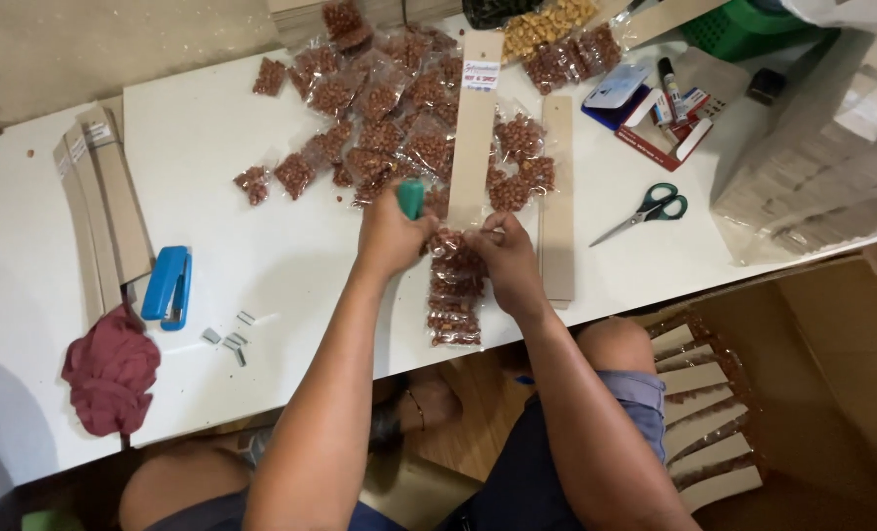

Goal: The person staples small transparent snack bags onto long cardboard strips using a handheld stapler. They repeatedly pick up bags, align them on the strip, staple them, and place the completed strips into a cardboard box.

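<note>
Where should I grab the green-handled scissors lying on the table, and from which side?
Take the scissors by the green handle loops, coming from the right. They lie flat with the loops at the upper right and the closed blades pointing down-left, so a grip on the handles probably keeps fingers off the tips.

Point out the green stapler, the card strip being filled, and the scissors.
green stapler (411, 198), head view, its top end above the fist
card strip (475, 128), head view, bare middle
scissors (662, 204), head view, green handles

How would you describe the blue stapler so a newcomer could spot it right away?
Start at the white table and look to its left side, beside the stack of cardboard strips. The blue stapler lies just above a crumpled maroon cloth. It is the only bright blue tool there.
</note>
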